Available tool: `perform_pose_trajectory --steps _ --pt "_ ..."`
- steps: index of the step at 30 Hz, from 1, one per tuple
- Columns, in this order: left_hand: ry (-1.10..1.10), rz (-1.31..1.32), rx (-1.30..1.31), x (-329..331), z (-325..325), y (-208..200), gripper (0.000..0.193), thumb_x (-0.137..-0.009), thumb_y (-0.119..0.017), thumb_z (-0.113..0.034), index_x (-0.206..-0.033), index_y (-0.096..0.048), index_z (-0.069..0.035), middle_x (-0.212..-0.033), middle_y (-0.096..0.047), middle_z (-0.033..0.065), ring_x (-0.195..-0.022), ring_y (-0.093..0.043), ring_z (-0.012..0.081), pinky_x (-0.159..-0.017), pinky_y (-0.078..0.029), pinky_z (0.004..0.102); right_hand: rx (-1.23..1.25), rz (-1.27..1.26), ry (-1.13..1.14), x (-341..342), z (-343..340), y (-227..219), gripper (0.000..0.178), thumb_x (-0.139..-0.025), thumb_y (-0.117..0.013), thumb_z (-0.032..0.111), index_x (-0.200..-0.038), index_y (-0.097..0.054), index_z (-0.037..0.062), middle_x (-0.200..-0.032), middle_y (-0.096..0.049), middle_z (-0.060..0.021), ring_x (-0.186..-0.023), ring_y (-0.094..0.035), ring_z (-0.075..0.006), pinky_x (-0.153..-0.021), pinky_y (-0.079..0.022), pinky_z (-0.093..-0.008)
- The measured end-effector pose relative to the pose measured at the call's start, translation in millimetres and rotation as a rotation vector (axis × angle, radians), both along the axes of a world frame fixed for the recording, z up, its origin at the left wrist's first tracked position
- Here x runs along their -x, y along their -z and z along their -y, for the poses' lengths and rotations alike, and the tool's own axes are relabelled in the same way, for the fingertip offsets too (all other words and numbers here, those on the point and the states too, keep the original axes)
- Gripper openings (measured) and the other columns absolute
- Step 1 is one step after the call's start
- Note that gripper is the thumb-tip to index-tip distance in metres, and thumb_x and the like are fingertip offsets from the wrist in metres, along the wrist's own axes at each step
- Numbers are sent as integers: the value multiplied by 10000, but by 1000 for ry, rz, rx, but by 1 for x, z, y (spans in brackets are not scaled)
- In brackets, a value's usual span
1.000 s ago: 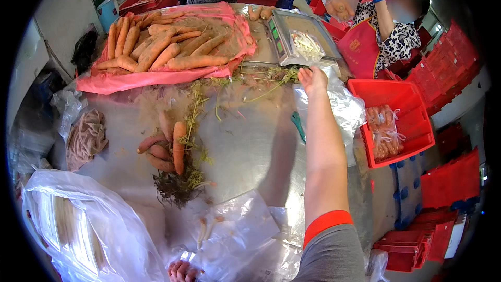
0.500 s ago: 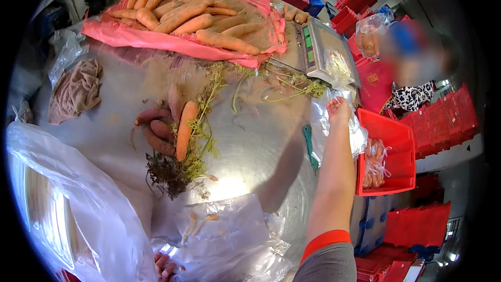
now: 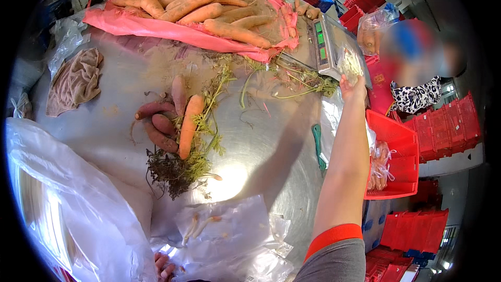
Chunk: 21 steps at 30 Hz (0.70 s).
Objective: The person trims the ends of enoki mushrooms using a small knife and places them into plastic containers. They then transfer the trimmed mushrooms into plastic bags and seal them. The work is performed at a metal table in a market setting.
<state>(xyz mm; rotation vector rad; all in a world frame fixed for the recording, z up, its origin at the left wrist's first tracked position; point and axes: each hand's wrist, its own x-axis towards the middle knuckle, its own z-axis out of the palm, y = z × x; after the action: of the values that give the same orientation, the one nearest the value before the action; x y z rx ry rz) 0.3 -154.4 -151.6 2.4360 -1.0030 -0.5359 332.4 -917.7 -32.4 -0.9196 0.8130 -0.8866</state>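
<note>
On the metal table, a clear bag of thin pale stems (image 3: 350,65) lies on the near end of the scale (image 3: 342,42). My right hand (image 3: 353,87) reaches it with the arm stretched out, and its fingers are closed on the bag's near end. At the bottom edge, my left hand (image 3: 164,266) shows only curled fingers, beside a flat pile of clear plastic bags (image 3: 229,230) with a few small pale stalks on top. Plastic hides the rest of that hand, so what it grips does not show. Below my right hand lie more clear bags (image 3: 330,120) and a green-handled tool (image 3: 318,146).
Many carrots (image 3: 195,2) rest on a pink sheet (image 3: 156,28) at the back. Sweet potatoes (image 3: 162,125), one carrot (image 3: 191,125) and leafy greens (image 3: 201,162) lie mid-table. A brown cloth (image 3: 75,83) is left. A red crate (image 3: 402,162) holds bagged produce. Another person (image 3: 417,52) is far right.
My right hand has moved forward from the loose clear bags to the bag of stems on the scale. My left hand stays put. The whole view has shifted slightly.
</note>
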Motion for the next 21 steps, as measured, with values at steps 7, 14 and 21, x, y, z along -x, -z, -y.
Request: perform_pose_trajectory --steps 7,14,21 --pt "138 115 33 -46 35 -73 148 -830 -516 -108 -972 -555 -94 -1111 -524 181 -1032 -536 298 -835 -462 468 -139 222 -79 75 -35 33 441 -890 -562 279 -1188 -424 -15 -1014 -561 -205 -829 -614 -311 -674 -563 -385" --pt "49 -133 290 7 1 40 347 -863 -488 -208 -1197 -492 -113 -926 -608 118 -850 -592 289 -737 -487 407 -206 41 -180 223 -197 27 365 -890 -549 267 -1153 -489 21 -976 -578 -168 -853 -590 -282 -709 -522 -349" --pt "101 -86 -56 -28 8 -67 464 -867 -468 -256 -1330 -450 -282 -1028 -632 105 -658 -653 239 -564 -511 405 -270 175 -437 396 -368 -2 348 -849 -589 198 -1130 -536 0 -1080 -612 -96 -895 -590 -187 -798 -517 -314"
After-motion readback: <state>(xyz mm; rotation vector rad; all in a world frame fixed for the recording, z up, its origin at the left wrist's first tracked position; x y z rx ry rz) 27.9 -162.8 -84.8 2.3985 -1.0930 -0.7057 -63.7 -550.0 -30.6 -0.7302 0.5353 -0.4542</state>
